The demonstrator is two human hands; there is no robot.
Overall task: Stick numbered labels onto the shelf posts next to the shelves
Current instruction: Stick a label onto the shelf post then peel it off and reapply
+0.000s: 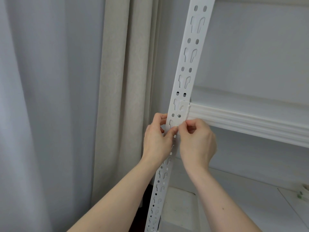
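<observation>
One white post (pixel 187 67), one shelf (pixel 250 121) to the right of the hands. Left hand (pixel 156 139) curls round the post's edge, thumb pressing its face. Right hand (pixel 195 141) pinches a small white label (pixel 177 127) against the post, between both thumbs.

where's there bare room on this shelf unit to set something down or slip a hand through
Bare room: the lower shelf board, between the shelf post and the small items at the right edge. A hand could pass through the open bay above the shelf beam. Crowded: the post just below the beam joint, where the left hand and right hand meet.
</observation>
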